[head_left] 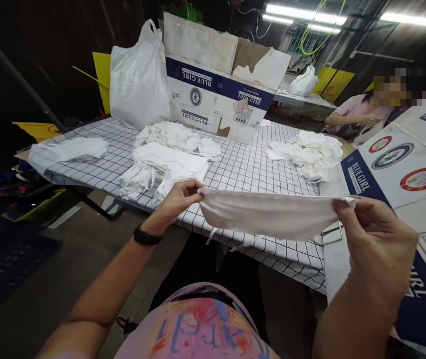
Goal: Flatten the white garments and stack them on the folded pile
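Note:
A white piece of cloth (269,214) is stretched between my two hands above the table's front edge. My left hand (183,197) pinches its left end between thumb and fingers. At the other end, my right hand (375,234) grips the upper right corner. The cloth hangs in a shallow curve, its upper edge nearly straight. Just beyond my left hand lies a stack of white cloth pieces (171,164), with a looser crumpled heap (168,134) behind it. Another crumpled white pile (310,152) sits farther back on the right.
A grid-patterned cloth covers the table (243,169). At its back stand a white plastic bag (138,80) and a cardboard box (216,80). More white cloth (78,148) lies at the left end. A second box (396,164) stands close on my right; a person (366,112) sits beyond it.

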Demonstrator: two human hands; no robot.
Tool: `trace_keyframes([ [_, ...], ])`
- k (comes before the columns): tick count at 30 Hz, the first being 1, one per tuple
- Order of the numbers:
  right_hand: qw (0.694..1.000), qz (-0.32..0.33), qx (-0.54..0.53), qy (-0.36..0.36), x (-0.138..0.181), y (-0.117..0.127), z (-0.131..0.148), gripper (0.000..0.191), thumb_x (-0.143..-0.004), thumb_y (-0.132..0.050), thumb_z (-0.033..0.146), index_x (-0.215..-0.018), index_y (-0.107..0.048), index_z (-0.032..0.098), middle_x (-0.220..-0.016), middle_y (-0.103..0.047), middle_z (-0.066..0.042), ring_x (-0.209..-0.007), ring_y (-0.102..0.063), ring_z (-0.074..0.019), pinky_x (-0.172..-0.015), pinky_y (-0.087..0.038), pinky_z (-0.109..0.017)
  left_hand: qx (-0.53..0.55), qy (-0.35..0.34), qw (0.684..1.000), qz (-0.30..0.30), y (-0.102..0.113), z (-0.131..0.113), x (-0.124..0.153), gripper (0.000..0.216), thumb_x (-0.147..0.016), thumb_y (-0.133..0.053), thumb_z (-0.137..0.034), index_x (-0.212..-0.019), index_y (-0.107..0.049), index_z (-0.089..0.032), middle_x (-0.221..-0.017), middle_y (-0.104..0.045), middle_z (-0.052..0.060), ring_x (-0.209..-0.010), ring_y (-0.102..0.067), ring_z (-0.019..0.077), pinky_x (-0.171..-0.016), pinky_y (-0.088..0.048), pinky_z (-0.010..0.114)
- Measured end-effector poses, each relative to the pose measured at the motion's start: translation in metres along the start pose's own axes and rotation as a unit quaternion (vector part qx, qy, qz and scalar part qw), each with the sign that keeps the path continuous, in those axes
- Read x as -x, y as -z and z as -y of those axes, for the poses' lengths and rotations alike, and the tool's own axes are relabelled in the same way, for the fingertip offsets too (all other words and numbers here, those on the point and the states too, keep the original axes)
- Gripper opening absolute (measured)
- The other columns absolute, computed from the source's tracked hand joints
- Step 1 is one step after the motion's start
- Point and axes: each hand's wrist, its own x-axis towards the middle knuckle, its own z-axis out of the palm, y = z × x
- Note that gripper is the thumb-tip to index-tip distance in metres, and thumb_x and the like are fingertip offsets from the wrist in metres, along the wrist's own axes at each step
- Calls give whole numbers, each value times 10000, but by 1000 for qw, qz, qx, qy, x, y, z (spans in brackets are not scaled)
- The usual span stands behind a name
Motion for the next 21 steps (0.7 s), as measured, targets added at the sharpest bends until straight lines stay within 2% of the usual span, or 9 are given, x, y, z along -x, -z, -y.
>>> trace_keyframes([
  [2,994,45,-37,-93,-2,-1,-24,294,-754,-867,473,-828,-749,213,-773,-661,-26,-681,-575,-172,-592,-441,-302,14,8,1000,-4,3,-4,-10,224,-704,-728,-226,-897,-619,-187,-758,-632,-34,-690,-540,94,-658,-402,203],
  [4,981,103,-50,-159,-10,-13,-59,343,-724,-868,509,-796,-722,206,-727,-641,-13,-638,-539,-152,-539,-412,-274,-16,16,1000,3,1,4,-30,262,-727,-673,-185,-968,-573,-211,-692,-574,-64,-616,-489,87,-602,-353,201],
  [7,962,185,-30,-196,-25,-47,-123,398,-724,-795,577,-767,-676,199,-697,-639,-22,-599,-536,-160,-519,-437,-287,-172,13,985,10,-14,33,-71,362,-769,-579,-119,-1114,-553,-226,-662,-509,-67,-607,-490,122,-602,-362,234],
  [9,953,213,83,-199,-31,-72,-161,417,-726,-716,611,-734,-650,200,-645,-637,-32,-582,-550,-177,-537,-463,-313,-320,2,947,15,-28,57,-95,474,-786,-554,-73,-1243,-550,-199,-837,-614,9,-772,-590,177,-723,-452,291],
  [11,947,208,136,-204,-30,-90,-188,378,-671,-735,565,-747,-653,204,-639,-660,-43,-602,-577,-204,-579,-486,-342,-433,-31,900,43,-42,79,-111,522,-818,-543,-54,-1327,-543,-168,-1153,-632,117,-1042,-615,245,-894,-484,357],
  [13,944,203,158,-206,-27,-97,-203,366,-659,-737,520,-832,-683,202,-694,-697,-56,-652,-609,-226,-650,-512,-371,-507,-51,858,68,-49,92,-120,471,-866,-521,-68,-1326,-571,-153,-1323,-564,163,-1202,-558,293,-988,-466,406],
  [15,943,209,171,-196,-25,-96,-210,381,-709,-702,489,-952,-711,197,-783,-721,-71,-706,-630,-236,-734,-530,-400,-546,-46,832,81,-50,98,-126,394,-907,-500,-104,-1283,-609,-147,-1339,-551,169,-1236,-523,318,-1000,-458,438],
  [18,944,227,192,-141,-29,-89,-219,392,-811,-613,446,-1077,-743,190,-944,-711,-101,-760,-638,-230,-795,-538,-414,-569,-15,813,125,-43,97,-136,330,-937,-495,-163,-1236,-636,-154,-1336,-555,167,-1253,-491,335,-993,-440,471],
  [21,940,278,186,-68,-38,-88,-226,384,-878,-547,394,-1116,-773,196,-1091,-656,-128,-854,-637,-229,-804,-540,-397,-572,6,800,182,-37,94,-150,291,-925,-530,-195,-1191,-647,-182,-1321,-580,152,-1282,-460,349,-1005,-405,495],
])
